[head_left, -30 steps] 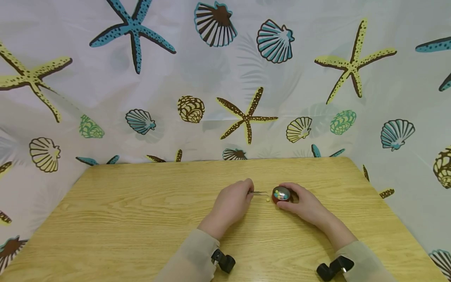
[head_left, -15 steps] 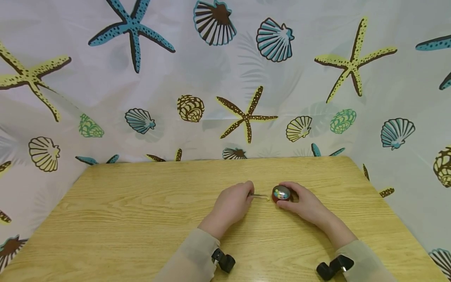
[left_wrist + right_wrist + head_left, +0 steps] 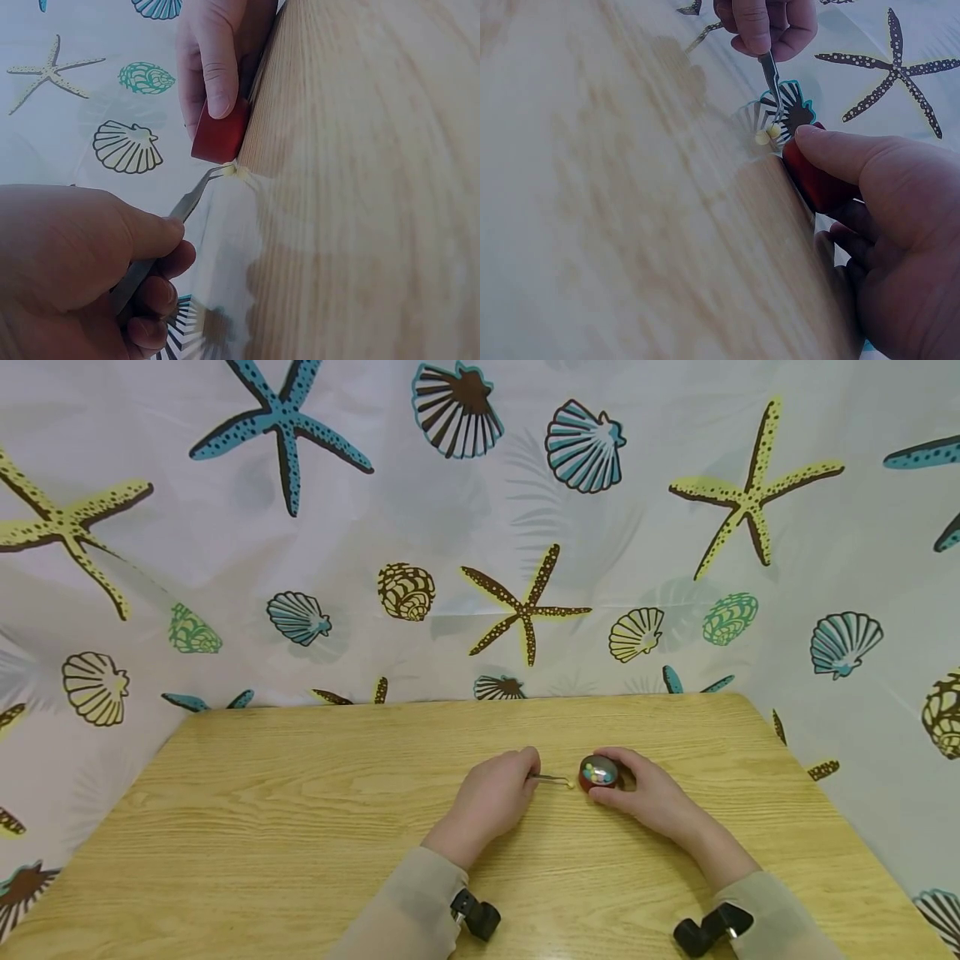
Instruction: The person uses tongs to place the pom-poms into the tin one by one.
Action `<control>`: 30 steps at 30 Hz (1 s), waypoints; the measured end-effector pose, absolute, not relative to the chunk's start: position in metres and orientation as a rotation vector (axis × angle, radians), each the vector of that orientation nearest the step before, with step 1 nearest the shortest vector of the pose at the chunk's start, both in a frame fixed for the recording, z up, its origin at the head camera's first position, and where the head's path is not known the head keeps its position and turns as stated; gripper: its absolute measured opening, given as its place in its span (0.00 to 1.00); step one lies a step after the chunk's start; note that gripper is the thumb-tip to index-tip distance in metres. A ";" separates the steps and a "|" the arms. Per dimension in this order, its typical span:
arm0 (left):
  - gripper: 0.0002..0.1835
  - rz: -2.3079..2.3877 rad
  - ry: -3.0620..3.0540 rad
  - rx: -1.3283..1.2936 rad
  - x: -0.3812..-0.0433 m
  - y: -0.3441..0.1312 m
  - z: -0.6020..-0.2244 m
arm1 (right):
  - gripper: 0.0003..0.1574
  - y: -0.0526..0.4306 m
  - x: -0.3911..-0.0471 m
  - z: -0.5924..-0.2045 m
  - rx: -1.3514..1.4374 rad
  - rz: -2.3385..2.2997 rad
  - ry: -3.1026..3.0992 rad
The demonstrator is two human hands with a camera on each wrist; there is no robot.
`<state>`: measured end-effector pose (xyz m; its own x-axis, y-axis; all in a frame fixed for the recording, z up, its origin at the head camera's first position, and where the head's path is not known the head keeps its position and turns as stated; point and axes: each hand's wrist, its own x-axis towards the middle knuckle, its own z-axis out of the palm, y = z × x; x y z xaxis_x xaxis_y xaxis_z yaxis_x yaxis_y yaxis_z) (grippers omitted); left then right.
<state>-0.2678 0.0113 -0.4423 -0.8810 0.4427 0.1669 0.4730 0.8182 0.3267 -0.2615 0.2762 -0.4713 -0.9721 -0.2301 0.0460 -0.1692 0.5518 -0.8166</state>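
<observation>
My left hand (image 3: 495, 793) grips a pair of bent-tip metal tweezers (image 3: 191, 201), thumb along the shaft and fingers curled beneath. The tips are right at a small yellow bead (image 3: 773, 130) low over the table, just left of a red cup (image 3: 222, 133). My right hand (image 3: 648, 792) holds this small round cup by its side, thumb at the front and fingers behind. Inside the cup, yellow and blue beads (image 3: 597, 773) lie on a shiny metallic bottom, seen in the head view. Both wrist views show only the cup's red outer wall.
The wood-grain table (image 3: 300, 827) spreads out around both hands. A white cloth (image 3: 465, 510) printed with starfish and shells hangs behind it and at both sides. Each sleeved wrist carries a small black camera, such as the left camera (image 3: 476, 916).
The tweezers' tips have come down from just above the yellow bead to meet it beside the cup. My right hand and the cup have stayed in place.
</observation>
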 end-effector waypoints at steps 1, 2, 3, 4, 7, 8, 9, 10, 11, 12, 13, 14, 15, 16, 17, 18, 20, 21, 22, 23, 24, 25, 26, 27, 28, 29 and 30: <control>0.04 -0.555 -2.915 -0.738 -0.268 0.011 -0.443 | 0.42 0.276 -0.261 -0.471 -0.355 -1.409 2.712; 0.04 -0.552 -2.915 -0.740 -0.268 0.011 -0.443 | 0.42 0.276 -0.261 -0.471 -0.354 -1.411 2.710; 0.04 -0.550 -2.914 -0.740 -0.268 0.011 -0.443 | 0.42 0.276 -0.261 -0.471 -0.355 -1.412 2.709; 0.04 -0.550 -2.913 -0.741 -0.268 0.011 -0.443 | 0.42 0.275 -0.261 -0.471 -0.352 -1.415 2.708; 0.05 -0.553 -2.906 -0.731 -0.269 0.010 -0.442 | 0.42 0.276 -0.261 -0.471 -0.360 -1.414 2.705; 0.05 -0.554 -2.903 -0.727 -0.269 0.010 -0.442 | 0.42 0.276 -0.261 -0.471 -0.351 -1.422 2.698; 0.05 -0.557 -2.897 -0.723 -0.269 0.010 -0.441 | 0.42 0.276 -0.261 -0.470 -0.353 -1.424 2.696; 0.05 -0.562 -2.892 -0.718 -0.269 0.009 -0.440 | 0.42 0.276 -0.261 -0.470 -0.354 -1.426 2.696; 0.04 -0.569 -2.887 -0.713 -0.269 0.009 -0.439 | 0.42 0.276 -0.261 -0.470 -0.357 -1.424 2.698; 0.04 -0.576 -2.880 -0.711 -0.269 0.009 -0.438 | 0.42 0.276 -0.261 -0.470 -0.358 -1.423 2.700; 0.04 -0.582 -2.876 -0.708 -0.269 0.009 -0.437 | 0.42 0.276 -0.261 -0.470 -0.357 -1.420 2.703; 0.04 -0.589 -2.871 -0.705 -0.269 0.008 -0.436 | 0.42 0.276 -0.261 -0.471 -0.354 -1.419 2.705; 0.03 -0.600 -2.866 -0.702 -0.269 0.008 -0.436 | 0.42 0.276 -0.261 -0.471 -0.354 -1.418 2.707; 0.03 -0.609 -2.863 -0.699 -0.269 0.008 -0.435 | 0.42 0.277 -0.261 -0.471 -0.352 -1.416 2.710; 0.03 -0.616 -2.854 -0.699 -0.269 0.008 -0.434 | 0.42 0.277 -0.261 -0.471 -0.352 -1.415 2.710; 0.03 -0.619 -2.849 -0.697 -0.269 0.009 -0.434 | 0.42 0.277 -0.261 -0.471 -0.353 -1.414 2.711; 0.03 -0.631 -2.837 -0.692 -0.269 0.009 -0.433 | 0.42 0.278 -0.261 -0.471 -0.355 -1.414 2.713; 0.03 -0.635 -2.829 -0.692 -0.269 0.010 -0.432 | 0.42 0.278 -0.261 -0.471 -0.357 -1.414 2.713; 0.03 -0.638 -2.820 -0.691 -0.268 0.011 -0.432 | 0.42 0.278 -0.261 -0.471 -0.359 -1.413 2.714; 0.03 -0.642 -2.816 -0.690 -0.268 0.012 -0.431 | 0.42 0.278 -0.261 -0.471 -0.359 -1.412 2.715; 0.03 -0.647 -2.817 -0.685 -0.267 0.013 -0.430 | 0.42 0.278 -0.261 -0.471 -0.358 -1.410 2.716; 0.03 -0.651 -2.816 -0.682 -0.267 0.015 -0.429 | 0.42 0.278 -0.262 -0.471 -0.361 -1.410 2.716; 0.02 -0.652 -2.815 -0.680 -0.267 0.016 -0.429 | 0.42 0.278 -0.262 -0.472 -0.365 -1.412 2.714; 0.02 -0.655 -2.817 -0.679 -0.266 0.018 -0.428 | 0.42 0.278 -0.262 -0.472 -0.367 -1.412 2.714; 0.02 -0.658 -2.820 -0.678 -0.266 0.019 -0.428 | 0.42 0.278 -0.262 -0.472 -0.369 -1.413 2.713; 0.03 -0.660 -2.825 -0.676 -0.265 0.021 -0.427 | 0.42 0.279 -0.263 -0.472 -0.372 -1.411 2.714; 0.03 -0.661 -2.828 -0.678 -0.265 0.022 -0.427 | 0.42 0.279 -0.263 -0.472 -0.376 -1.410 2.715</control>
